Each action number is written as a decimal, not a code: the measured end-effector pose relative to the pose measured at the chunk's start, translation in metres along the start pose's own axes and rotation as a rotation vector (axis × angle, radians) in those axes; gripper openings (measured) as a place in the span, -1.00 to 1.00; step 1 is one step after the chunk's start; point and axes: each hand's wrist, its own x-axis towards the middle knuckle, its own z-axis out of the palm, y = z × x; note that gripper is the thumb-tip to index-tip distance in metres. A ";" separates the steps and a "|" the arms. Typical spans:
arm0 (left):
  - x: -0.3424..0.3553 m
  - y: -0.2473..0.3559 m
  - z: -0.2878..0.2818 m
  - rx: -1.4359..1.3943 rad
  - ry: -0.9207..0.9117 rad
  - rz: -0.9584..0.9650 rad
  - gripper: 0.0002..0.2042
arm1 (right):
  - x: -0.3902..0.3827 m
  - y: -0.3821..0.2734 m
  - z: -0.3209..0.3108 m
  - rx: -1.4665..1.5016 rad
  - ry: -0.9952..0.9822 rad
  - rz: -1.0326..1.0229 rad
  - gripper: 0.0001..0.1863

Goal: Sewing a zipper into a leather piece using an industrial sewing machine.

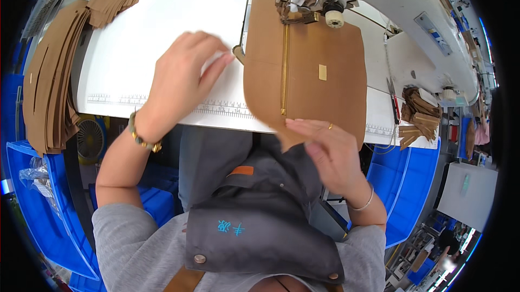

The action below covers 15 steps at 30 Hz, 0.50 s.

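A brown leather-like panel (pixel 330 43) lies on the white sewing table, its far end under the sewing machine's presser foot (pixel 299 17). A gold zipper (pixel 284 70) runs lengthwise along it, with a small pale yellow patch to the right. My right hand (pixel 333 154) grips the panel's near edge, fingers on top and thumb lower down; a corner there bends and blurs. My left hand (pixel 187 73) hovers left of the panel, fingers curved and a gap between them and the thumb. Its blurred fingertips come close to a small brown tab (pixel 238 53) at the panel's left edge; contact is unclear.
The sewing machine (pixel 390 0) overhangs the far right. Stacked brown pieces (pixel 51 81) hang over the table's left edge. Red-handled snips (pixel 395 105) lie beside brown scraps (pixel 420 116) at right. Blue bins (pixel 403 189) flank me; a ruler strip (pixel 216 109) follows the near table edge.
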 end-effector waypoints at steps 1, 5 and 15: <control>-0.012 0.004 0.000 0.003 0.016 0.035 -0.89 | 0.000 -0.001 -0.003 0.117 0.014 0.059 -0.69; -0.044 0.025 0.012 -0.105 0.104 0.395 -0.83 | 0.004 -0.003 -0.004 0.228 0.059 0.105 -0.62; -0.043 0.047 0.043 -0.015 0.205 0.538 -0.72 | 0.001 0.000 -0.001 0.242 0.036 0.146 -0.64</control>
